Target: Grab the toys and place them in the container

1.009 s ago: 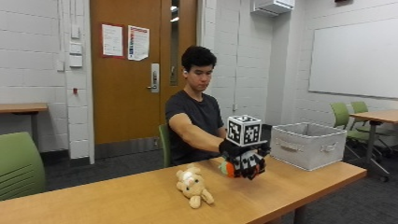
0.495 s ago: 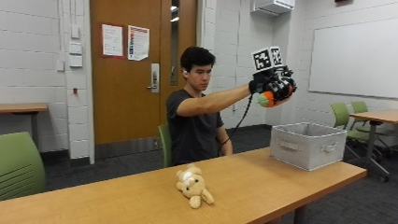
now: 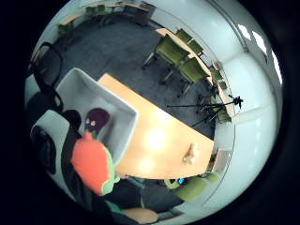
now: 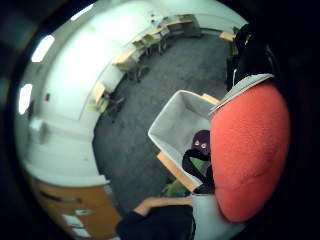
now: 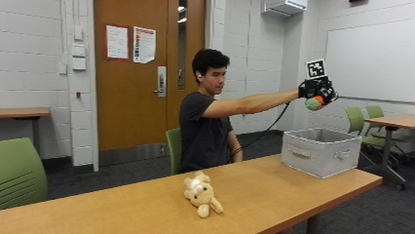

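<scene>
An orange-and-green toy (image 5: 314, 102) is gripped in the curled fingers of the gloved right hand (image 5: 317, 90), high above the grey container (image 5: 321, 151); it is plump, rounded, soft-looking.

A long wooden table (image 5: 272, 187) with a light brown top. A grey fabric container (image 5: 321, 151) with handle slots stands on the table near its end, directly below the raised gloved right hand (image 5: 316, 90). A cream plush teddy bear (image 5: 201, 194) lies on the tabletop well apart from the container, far from that hand, toward the table's middle.
</scene>
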A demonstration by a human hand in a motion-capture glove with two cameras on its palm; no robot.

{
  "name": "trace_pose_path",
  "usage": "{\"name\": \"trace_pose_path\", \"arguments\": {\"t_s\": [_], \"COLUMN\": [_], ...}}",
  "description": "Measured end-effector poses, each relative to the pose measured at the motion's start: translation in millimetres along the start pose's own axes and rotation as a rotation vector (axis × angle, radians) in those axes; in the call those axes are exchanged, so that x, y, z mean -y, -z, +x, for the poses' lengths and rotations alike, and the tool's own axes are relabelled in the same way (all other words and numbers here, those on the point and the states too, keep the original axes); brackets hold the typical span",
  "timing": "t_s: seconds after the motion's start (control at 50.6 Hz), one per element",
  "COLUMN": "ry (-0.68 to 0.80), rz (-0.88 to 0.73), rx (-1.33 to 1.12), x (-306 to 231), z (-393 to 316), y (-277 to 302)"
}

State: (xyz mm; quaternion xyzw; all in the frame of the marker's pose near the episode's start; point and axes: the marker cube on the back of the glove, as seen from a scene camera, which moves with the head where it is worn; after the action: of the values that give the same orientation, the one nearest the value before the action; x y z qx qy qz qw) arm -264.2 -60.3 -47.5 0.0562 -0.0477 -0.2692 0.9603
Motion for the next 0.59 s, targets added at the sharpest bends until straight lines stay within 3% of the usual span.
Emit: {"name": "trace_pose_path", "arguments": {"t_s": [0.138,0.297,0.396,0.514,0.593], "ry": [-0.019,-0.049,0.035,-0.012,-0.073], "rz": [-0.031,-0.155,-0.12,-0.081,-0.063], "rx": [0.117,0.037,0.05,0.078,-0.071], "x": [12.0,8.4,1.5,-1.7,-13.4], "z": [7.4,26.8,30.4,-32.6,-9.9], "y": [-24.3,-52.9,-48.7,-36.3,-31.3]}}
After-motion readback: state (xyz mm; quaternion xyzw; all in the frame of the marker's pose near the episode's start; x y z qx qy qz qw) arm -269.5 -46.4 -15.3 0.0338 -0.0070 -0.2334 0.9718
